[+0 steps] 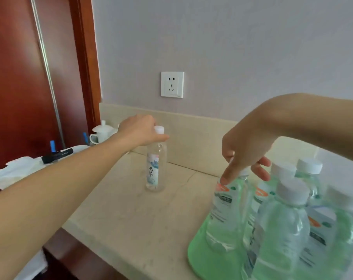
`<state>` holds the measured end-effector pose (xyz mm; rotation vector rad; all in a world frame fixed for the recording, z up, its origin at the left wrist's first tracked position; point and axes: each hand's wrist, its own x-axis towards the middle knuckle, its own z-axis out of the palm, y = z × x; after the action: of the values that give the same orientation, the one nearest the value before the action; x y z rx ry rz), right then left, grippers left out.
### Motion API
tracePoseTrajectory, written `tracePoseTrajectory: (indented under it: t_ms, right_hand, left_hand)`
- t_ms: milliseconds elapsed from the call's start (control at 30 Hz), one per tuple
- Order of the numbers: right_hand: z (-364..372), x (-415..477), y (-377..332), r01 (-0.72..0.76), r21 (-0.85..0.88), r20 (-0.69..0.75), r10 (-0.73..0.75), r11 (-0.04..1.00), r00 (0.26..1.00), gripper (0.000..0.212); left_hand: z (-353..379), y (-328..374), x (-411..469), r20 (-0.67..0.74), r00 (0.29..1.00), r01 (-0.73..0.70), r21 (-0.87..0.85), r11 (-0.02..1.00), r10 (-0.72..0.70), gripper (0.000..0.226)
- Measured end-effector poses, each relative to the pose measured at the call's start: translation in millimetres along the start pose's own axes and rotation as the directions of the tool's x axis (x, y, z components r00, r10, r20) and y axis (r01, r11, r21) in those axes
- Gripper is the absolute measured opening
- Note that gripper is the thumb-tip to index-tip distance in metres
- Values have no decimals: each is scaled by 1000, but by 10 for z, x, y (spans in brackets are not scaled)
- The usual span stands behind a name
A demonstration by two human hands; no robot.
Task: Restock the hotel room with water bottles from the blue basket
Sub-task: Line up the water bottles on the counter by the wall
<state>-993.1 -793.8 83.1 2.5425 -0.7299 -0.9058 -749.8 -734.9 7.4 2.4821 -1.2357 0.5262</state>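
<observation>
A slim clear water bottle (pixel 155 170) with a white cap and a pale printed label stands upright on the beige stone counter (pixel 131 215) near the backsplash. My left hand (pixel 140 132) grips it around the neck, just below the cap. At the right, several wider water bottles (pixel 280 225) with white caps stand together on a green tray (pixel 204 257). My right hand (pixel 246 156) reaches down from above and closes its fingers around the cap of the front-left bottle (pixel 226 211) on the tray. No blue basket is in view.
A white wall socket (pixel 172 84) sits above the backsplash. At the left stand a white lidded cup (pixel 102 132), white cloth (pixel 15 172) and a black marker (pixel 57 155). A red-brown wooden door (pixel 19 77) fills the left side. The counter's front edge drops off at the lower left.
</observation>
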Motion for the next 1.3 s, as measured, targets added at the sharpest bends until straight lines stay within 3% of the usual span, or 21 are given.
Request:
tracePoseTrajectory:
  t_ms: [167,433,633,833,967,1067,1167,1300]
  right_hand:
    - [-50,131,13,18,136,13,-20,990,1000,44]
    - [-795,529,-25,111,374,-187,-43,921,981,18]
    - [-1169,1273,-316,153,481,-317,8,863,948,16]
    - [-1290,1984,-501,262,637,-509,140,725,849,20]
    - [-1241,2335,-580,304,632,-621,231,713,749,26]
    - [-1135,2553,-693,410,723,-659,378,556,650,30]
    - [-1043,2688,-788,509,765,-642,519,394,564,34]
    - [-1053,2795,-841,521,806,-572,593,280,566,31]
  left_hand:
    - [201,-162,395,59,998,-10,-10,1000,11,44]
    - [357,-407,840,71,989,-127,-5,992,127,48]
    - [412,-637,1072,96,976,-194,-34,980,197,46]
    - [568,-934,1363,17,962,-273,-37,961,274,50]
    - [814,-1127,1515,-10,978,-203,-277,939,208,59]
    - [947,-1206,1505,4,992,-106,-503,858,125,64]
    - [1034,-1214,1462,44,996,-30,-621,783,73,68]
    - [1022,-1235,1505,115,979,-73,-579,812,170,59]
